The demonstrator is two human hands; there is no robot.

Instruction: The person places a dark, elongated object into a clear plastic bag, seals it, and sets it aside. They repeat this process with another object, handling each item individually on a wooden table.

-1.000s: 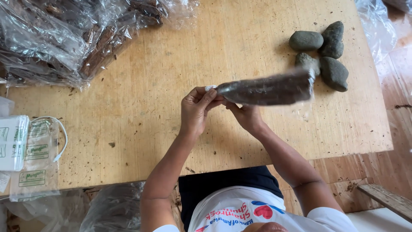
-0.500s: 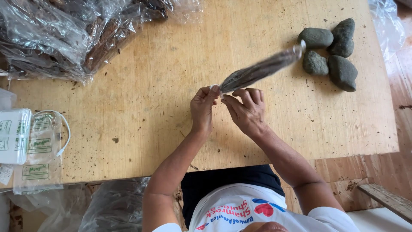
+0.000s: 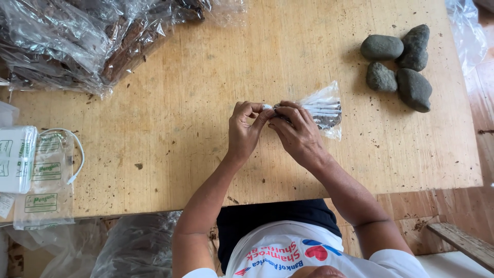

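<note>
Over the middle of a wooden table [image 3: 170, 128], my left hand [image 3: 246, 128] and my right hand [image 3: 296, 131] pinch the near end of a small clear plastic packet [image 3: 324, 110] with dark contents. The packet points away to the right and lies low over the table. My fingertips meet at its twisted neck, where a small white bit shows. Both forearms reach in from the bottom of the view.
A heap of clear bags with dark brown sticks [image 3: 87, 41] fills the far left. Several grey stones [image 3: 396, 64] lie at the far right. Flat plastic sleeves with green print [image 3: 43, 175] and a white block [image 3: 14, 157] sit at the left edge. More plastic [image 3: 465, 31] hangs at the right.
The packet was held up and stretched out toward the stones; it has come down toward the table and looks shorter. Both hands stay at its near end.
</note>
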